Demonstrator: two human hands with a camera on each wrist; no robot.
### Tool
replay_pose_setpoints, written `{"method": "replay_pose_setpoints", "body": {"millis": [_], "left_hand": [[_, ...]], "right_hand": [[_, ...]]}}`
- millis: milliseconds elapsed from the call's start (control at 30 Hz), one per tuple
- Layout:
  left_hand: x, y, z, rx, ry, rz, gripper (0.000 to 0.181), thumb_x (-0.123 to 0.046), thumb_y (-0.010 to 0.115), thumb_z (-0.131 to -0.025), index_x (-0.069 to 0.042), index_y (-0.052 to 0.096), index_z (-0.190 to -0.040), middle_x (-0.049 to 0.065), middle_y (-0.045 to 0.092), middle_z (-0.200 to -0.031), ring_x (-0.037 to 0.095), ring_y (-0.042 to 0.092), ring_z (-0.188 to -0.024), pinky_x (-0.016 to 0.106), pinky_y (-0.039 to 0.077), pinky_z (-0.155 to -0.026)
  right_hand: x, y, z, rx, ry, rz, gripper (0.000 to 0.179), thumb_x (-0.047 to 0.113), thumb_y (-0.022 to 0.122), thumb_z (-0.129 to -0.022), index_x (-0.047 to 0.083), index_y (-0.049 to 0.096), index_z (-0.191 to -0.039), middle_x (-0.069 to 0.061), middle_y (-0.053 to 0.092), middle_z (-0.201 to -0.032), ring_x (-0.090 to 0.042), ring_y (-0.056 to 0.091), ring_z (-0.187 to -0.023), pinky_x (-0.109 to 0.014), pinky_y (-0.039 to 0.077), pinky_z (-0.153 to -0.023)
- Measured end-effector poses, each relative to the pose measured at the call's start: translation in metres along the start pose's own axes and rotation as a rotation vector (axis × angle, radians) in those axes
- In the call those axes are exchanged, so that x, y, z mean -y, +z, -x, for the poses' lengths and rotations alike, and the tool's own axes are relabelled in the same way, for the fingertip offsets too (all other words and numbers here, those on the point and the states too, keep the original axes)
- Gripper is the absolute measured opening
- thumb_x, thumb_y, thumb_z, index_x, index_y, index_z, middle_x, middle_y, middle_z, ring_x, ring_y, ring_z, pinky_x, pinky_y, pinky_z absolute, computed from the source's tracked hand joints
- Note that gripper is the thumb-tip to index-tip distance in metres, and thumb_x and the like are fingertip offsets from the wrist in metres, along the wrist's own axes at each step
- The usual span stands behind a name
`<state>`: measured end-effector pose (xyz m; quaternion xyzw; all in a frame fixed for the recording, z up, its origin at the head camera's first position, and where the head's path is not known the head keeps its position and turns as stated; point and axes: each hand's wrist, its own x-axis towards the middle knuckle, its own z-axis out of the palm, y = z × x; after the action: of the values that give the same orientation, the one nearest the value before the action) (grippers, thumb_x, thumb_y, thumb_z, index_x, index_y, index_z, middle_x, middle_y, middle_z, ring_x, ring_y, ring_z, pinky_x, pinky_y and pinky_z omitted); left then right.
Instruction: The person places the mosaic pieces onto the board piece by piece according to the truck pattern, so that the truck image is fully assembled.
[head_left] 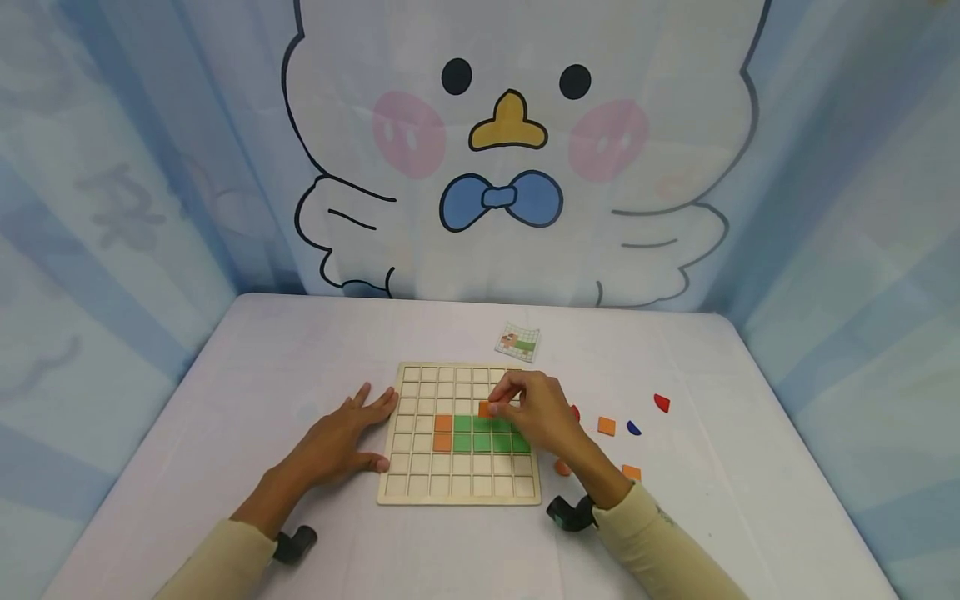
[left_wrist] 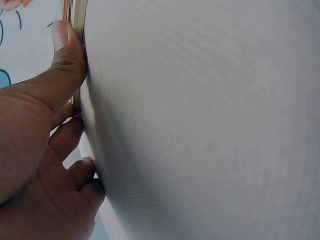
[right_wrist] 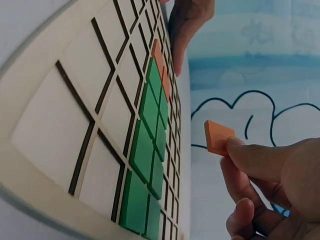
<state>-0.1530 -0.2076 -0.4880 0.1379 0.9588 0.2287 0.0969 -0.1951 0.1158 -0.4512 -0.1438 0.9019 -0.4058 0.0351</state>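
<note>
Between thumb and index finger, my right hand (head_left: 538, 408) pinches an orange square tile (right_wrist: 217, 137), held over the wooden grid board (head_left: 461, 485) just above the green area. The right wrist view shows this tile raised off the board. Two rows of green square tiles (head_left: 482, 442) fill cells in the board's middle and right. Two orange square tiles (right_wrist: 157, 53) sit in cells at the left end of those rows. My left hand (head_left: 333, 442) lies spread at the board's left side, with its thumb (left_wrist: 67, 50) and fingertips against the edge.
Beyond the board lies a small pattern card (head_left: 519, 342). Right of the board are loose pieces: an orange square (head_left: 607, 426), another orange square (head_left: 632, 472), a red quarter-circle (head_left: 662, 403), a blue half-circle (head_left: 633, 428) and an orange rounded piece (head_left: 562, 467). A red piece (head_left: 575, 412) is partly hidden by my right hand.
</note>
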Motion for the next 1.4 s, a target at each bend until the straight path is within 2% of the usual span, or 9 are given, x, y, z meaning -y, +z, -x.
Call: {"method": "replay_pose_setpoints", "body": {"millis": [300,467,700,1067,1400], "left_hand": [[0.0,0.0,0.0,-0.008,0.008,0.001,0.111,-0.04,0.093,-0.075,-0.019,0.034,-0.167,0.006,0.032,-0.174,0.055,0.022,-0.159,0.075,0.034,-0.119],[0.0,-0.001,0.0,-0.006,0.006,-0.002,0.11,-0.04,0.092,-0.076,-0.019,0.034,-0.167,0.007,0.032,-0.174,0.055,0.022,-0.159,0.075,0.035,-0.119],[0.0,-0.001,0.0,0.009,-0.004,0.006,0.111,-0.042,0.092,-0.077,-0.021,0.032,-0.167,0.006,0.031,-0.175,0.056,0.021,-0.159,0.075,0.035,-0.119],[0.0,-0.001,0.0,0.006,0.0,0.013,0.11,-0.042,0.092,-0.076,-0.021,0.033,-0.167,0.005,0.032,-0.174,0.054,0.02,-0.16,0.075,0.034,-0.119],[0.0,-0.001,0.0,0.005,0.001,0.013,0.111,-0.041,0.092,-0.077,-0.02,0.032,-0.167,0.006,0.031,-0.174,0.054,0.021,-0.16,0.074,0.034,-0.12]], "right_hand": [[0.01,0.021,-0.015,0.031,-0.056,-0.006,0.013,0.019,0.086,-0.091,0.024,0.075,-0.086,0.01,0.072,-0.078,-0.012,0.048,-0.06,-0.023,0.036,-0.053],[0.014,0.031,-0.023,0.045,-0.087,-0.002,0.014,0.017,0.086,-0.091,0.024,0.075,-0.086,0.01,0.072,-0.079,-0.011,0.056,-0.063,-0.024,0.041,-0.056],[0.018,0.044,-0.032,0.045,-0.094,0.032,0.01,0.015,0.085,-0.092,0.019,0.076,-0.087,0.008,0.073,-0.079,-0.008,0.064,-0.076,-0.028,0.048,-0.068],[0.019,0.058,-0.038,0.033,-0.073,0.092,0.01,0.017,0.083,-0.093,0.019,0.076,-0.087,0.006,0.073,-0.078,-0.008,0.061,-0.066,-0.025,0.044,-0.058],[0.018,0.061,-0.041,0.072,-0.078,0.184,0.005,0.016,0.083,-0.093,0.017,0.078,-0.094,0.005,0.075,-0.082,-0.007,0.064,-0.072,-0.025,0.049,-0.064]]}}
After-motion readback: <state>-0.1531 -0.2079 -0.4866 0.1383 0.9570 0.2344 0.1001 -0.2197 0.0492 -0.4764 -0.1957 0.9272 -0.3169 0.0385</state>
